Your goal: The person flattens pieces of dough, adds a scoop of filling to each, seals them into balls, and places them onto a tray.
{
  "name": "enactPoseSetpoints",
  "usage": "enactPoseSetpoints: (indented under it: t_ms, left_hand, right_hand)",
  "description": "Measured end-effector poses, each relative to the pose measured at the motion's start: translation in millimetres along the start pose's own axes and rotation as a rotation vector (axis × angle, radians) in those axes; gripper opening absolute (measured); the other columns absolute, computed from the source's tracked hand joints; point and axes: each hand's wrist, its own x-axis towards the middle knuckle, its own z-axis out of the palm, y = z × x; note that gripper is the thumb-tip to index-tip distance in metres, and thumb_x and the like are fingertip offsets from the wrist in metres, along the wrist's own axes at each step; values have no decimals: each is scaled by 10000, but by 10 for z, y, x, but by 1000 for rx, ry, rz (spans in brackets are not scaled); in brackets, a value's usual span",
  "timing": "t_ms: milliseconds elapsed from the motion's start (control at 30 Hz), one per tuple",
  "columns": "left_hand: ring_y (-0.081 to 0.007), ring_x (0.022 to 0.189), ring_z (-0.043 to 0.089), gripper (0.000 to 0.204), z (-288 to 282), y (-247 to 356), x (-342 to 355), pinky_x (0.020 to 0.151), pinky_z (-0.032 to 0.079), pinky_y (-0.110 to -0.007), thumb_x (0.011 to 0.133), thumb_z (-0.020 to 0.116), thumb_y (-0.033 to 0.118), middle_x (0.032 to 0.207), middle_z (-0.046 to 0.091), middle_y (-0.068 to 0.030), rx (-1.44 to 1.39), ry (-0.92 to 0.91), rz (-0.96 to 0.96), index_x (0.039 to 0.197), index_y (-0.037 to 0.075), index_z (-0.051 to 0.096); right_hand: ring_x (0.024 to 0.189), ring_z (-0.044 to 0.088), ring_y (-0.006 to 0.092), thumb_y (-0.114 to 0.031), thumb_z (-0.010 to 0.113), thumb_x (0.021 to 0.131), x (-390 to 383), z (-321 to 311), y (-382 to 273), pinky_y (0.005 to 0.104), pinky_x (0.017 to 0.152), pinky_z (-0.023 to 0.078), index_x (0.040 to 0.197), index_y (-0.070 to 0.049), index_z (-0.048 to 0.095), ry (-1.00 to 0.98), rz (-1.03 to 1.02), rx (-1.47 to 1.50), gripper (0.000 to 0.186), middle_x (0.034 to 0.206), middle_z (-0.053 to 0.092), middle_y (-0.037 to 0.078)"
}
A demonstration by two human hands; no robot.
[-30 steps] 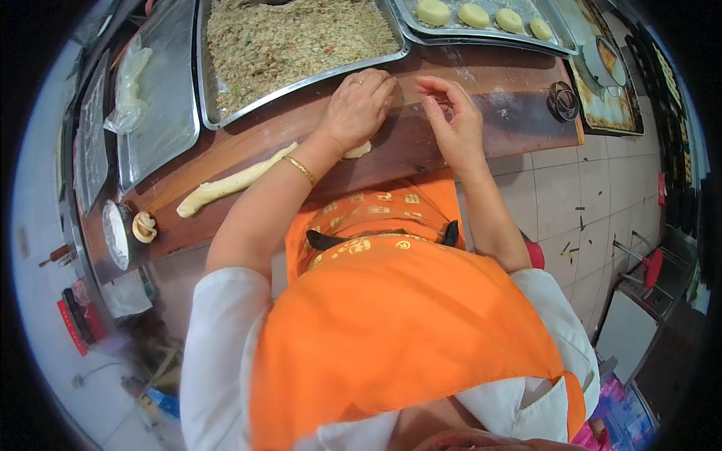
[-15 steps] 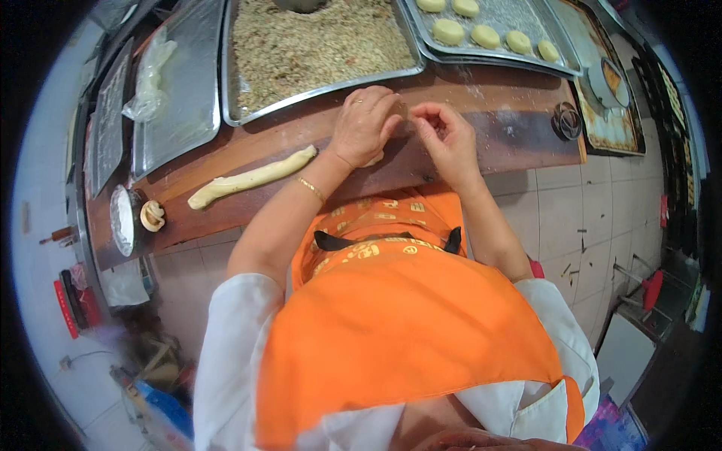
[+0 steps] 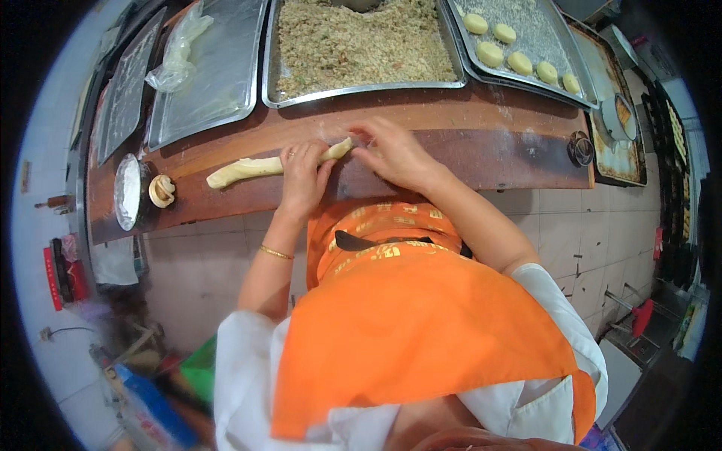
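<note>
A long pale dough roll point(image 3: 247, 172) lies on the wooden worktable point(image 3: 481, 161). My left hand point(image 3: 304, 177) is closed round it near its right end, with the thumb on the near side. The roll's narrow right tip pokes out past those fingers. My right hand point(image 3: 397, 155) is just beside that tip, its thumb and fingers apart with a gap between them. Whether its fingertips touch the dough is hard to make out.
Behind the hands stands a metal tray of crumbly filling point(image 3: 368, 52). Right of it, a floured tray point(image 3: 519, 34) holds several round dough pieces. At left are a tray with a plastic bag point(image 3: 180, 52) and a bowl of white powder point(image 3: 128, 192). Dark ring cutters point(image 3: 580, 149) sit far right.
My left hand has come left and nearer onto the dough roll, which lay untouched before. My right hand has moved left to the roll's tip. The whole view has shifted somewhat.
</note>
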Motion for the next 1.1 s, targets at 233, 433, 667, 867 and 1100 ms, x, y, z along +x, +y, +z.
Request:
enactPoseSetpoints:
  t_ms: [233, 433, 667, 867, 1100]
  left_hand:
    - [-315, 968, 611, 288, -87, 141, 66, 965, 363, -467, 793, 683, 53, 977, 650, -137, -71, 21, -39, 1067, 26, 599]
    - [-307, 958, 584, 165, 163, 100, 79, 934, 372, -453, 781, 664, 60, 909, 606, -124, 117, 61, -27, 931, 39, 599]
    - [-322, 1078, 515, 137, 350, 258, 43, 1022, 325, -472, 814, 603, 81, 1050, 544, -141, 261, 6, -8, 945, 41, 598]
    - [-360, 1154, 503, 386, 141, 476, 74, 1082, 275, -504, 751, 615, 11, 1155, 547, -194, 173, -113, -92, 1135, -24, 595]
    - [-380, 1167, 508, 444, 104, 515, 222, 1061, 322, -511, 749, 592, -23, 1164, 560, -204, 68, -79, -5, 1193, -20, 590]
  right_hand:
    - [1040, 625, 397, -192, 713, 862, 294, 386, -7, 438, 868, 516, 1195, -22, 596, -239, 61, -57, 392, 1101, 668, 214]
    - [890, 620, 427, -110, 683, 822, 192, 388, -122, 460, 790, 519, 1092, -16, 643, -105, -134, -363, 288, 964, 671, 208]
    - [688, 602, 149, -163, 660, 930, 41, 55, -30, 283, 661, 516, 1013, -44, 674, -180, 665, 729, 146, 877, 678, 41]
    - [808, 590, 102, -183, 594, 969, -37, -455, 261, 269, 728, 509, 1215, -13, 610, -141, 353, 436, 299, 949, 645, 29]
    - [849, 613, 353, -154, 750, 785, -128, -392, 293, 409, 776, 504, 1088, -14, 604, -118, 30, -448, 364, 971, 622, 190]
